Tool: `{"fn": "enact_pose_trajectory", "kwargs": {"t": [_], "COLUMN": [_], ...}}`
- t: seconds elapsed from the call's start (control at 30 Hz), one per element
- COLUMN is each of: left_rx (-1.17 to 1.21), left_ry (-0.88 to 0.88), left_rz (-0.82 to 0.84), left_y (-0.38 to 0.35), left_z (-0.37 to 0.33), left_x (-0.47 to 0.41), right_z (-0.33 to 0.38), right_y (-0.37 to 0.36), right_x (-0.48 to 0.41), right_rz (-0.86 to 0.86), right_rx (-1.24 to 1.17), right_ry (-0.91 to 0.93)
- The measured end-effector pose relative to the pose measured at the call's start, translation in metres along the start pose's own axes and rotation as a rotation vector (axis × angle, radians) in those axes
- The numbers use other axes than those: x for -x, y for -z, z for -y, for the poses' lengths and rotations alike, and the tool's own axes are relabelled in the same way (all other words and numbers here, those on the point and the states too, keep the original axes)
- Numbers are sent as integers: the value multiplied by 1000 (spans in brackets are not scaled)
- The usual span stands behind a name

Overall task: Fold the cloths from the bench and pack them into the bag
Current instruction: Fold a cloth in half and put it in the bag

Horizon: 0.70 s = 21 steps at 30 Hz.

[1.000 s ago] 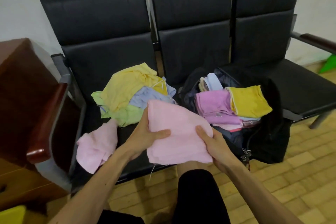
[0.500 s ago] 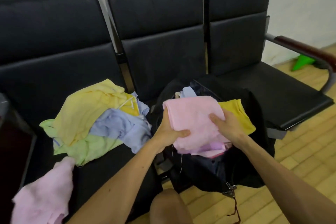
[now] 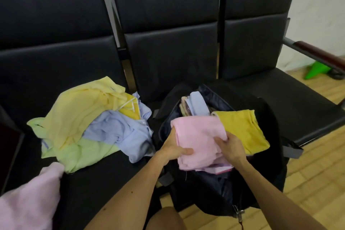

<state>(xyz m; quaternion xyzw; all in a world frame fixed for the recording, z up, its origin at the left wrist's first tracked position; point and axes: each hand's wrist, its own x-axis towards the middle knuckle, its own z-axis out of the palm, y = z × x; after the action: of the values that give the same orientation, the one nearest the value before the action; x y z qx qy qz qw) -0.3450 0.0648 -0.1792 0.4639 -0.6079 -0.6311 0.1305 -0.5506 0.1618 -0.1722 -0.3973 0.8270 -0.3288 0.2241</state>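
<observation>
Inside the open black bag (image 3: 270, 127) on the counter (image 3: 112, 183), a folded yellow cloth (image 3: 240, 129) and a pale blue cloth (image 3: 198, 103) lie packed. The left hand (image 3: 173, 147) and right hand (image 3: 231, 147) grip a folded pink cloth (image 3: 199, 136) at its sides, on top of the packed ones. A loose heap of cloths (image 3: 84, 123) lies just left of the bag.

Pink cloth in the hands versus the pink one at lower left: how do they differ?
The folded pink cloth is a neat flat pad; the crumpled pink cloth is a loose heap. The folded pink cloth sits over the open bag; the crumpled pink cloth lies at the left end of the bench. The left hand and right hand grip the folded one; nothing touches the crumpled one. Both are pale pink fabric.
</observation>
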Motion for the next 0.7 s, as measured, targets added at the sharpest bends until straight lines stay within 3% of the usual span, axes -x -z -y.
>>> {"fn": "enact_pose_trajectory", "kwargs": {"t": [0.2,0.33,0.4,0.53,0.7], "left_rx": [-94,-173,-141,-89,-107], "left_ry": [32,-100,-109,54,151], "left_rz": [-51,-281,-411,-566,-531], "left_y": [8,31,51,92,116], "left_z": [-4,10,29,78,115], "left_x": [20,50,63,81,86], "right_z": [6,37,64,108,124], "right_y": [3,-10,-27,-89,-169], "right_x": [16,42,56,91,100], "right_rz": [-150,-385,-329,-87,242], "right_rx": [72,199,154,103,151], "right_ry": [-120,122,254,450,332]}}
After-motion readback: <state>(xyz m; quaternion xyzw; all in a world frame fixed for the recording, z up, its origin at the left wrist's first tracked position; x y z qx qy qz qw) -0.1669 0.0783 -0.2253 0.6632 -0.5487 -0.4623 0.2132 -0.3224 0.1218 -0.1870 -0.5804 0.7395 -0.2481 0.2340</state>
